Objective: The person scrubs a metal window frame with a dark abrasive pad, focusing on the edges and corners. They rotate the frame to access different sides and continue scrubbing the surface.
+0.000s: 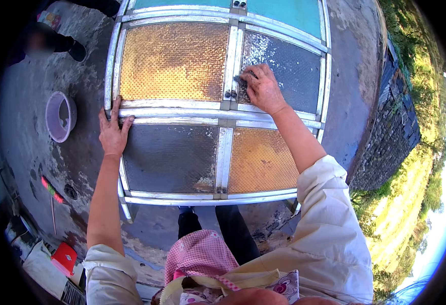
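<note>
An aluminium-framed cabinet with several panelled doors stands before me, its front facing up towards my view. My left hand rests with spread fingers on the frame's left edge, where a cross rail meets the side post. At the upper right, my right hand presses its bent fingers against a dark, dimpled door panel marked with whitish patches. A small dark scrap, perhaps a scouring pad, shows at its fingertips and is mostly hidden. Small black knobs sit just below, near the door joint.
On the wet concrete floor at left stand a lilac plastic basin and a long-handled brush. A red plastic stool is at lower left. Another person's shoe shows at upper left. A tiled roof lies beyond the right edge.
</note>
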Action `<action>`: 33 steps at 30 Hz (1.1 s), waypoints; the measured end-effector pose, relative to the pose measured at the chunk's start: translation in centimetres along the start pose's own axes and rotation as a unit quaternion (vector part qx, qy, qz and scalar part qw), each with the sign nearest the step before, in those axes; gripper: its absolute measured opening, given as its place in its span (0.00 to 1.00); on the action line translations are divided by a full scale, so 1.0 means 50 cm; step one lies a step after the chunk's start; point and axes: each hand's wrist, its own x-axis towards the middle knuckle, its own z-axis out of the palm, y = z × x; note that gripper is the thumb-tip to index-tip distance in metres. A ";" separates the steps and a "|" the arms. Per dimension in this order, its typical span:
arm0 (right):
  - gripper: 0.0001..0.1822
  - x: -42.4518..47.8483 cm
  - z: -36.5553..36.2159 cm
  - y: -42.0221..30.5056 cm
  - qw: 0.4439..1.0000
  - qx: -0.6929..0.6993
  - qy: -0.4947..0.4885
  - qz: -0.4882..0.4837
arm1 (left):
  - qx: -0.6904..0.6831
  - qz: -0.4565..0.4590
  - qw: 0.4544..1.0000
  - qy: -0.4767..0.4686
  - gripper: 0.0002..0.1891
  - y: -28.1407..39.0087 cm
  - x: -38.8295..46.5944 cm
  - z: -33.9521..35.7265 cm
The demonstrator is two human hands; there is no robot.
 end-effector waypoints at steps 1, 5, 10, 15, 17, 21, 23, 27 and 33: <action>0.18 0.038 0.005 0.028 1.000 -0.017 0.009 -0.001 | -0.002 0.004 1.000 0.002 0.36 0.006 0.005 -0.001; 0.15 0.101 0.019 0.030 0.997 -0.061 0.026 0.045 | -0.019 0.004 1.000 0.007 0.36 0.000 0.002 0.002; 0.11 0.024 0.010 -0.007 0.998 0.068 -0.013 -0.014 | 0.003 -0.009 1.000 0.013 0.36 -0.008 -0.006 0.004; 0.06 0.159 0.017 0.071 0.988 -0.050 0.068 0.127 | -0.001 0.012 1.000 0.017 0.36 0.003 0.006 0.006; 0.07 0.130 0.023 0.026 0.982 -0.042 0.028 0.184 | -0.001 -0.006 1.000 0.009 0.36 -0.003 0.003 0.011; 0.08 0.054 0.004 -0.077 0.973 -0.007 -0.066 0.222 | 0.011 -0.008 1.000 0.016 0.36 -0.004 -0.006 0.000; 0.08 0.071 -0.005 -0.087 0.961 0.003 -0.071 0.266 | 0.021 -0.005 1.000 0.021 0.36 -0.010 -0.008 0.008; 0.10 0.174 -0.007 -0.032 0.924 -0.026 -0.013 0.382 | -0.001 0.002 1.000 0.013 0.36 0.006 0.004 0.002; 0.09 0.060 0.012 -0.107 0.954 -0.047 -0.076 0.285 | -0.009 -0.020 1.000 0.004 0.35 0.002 -0.002 -0.004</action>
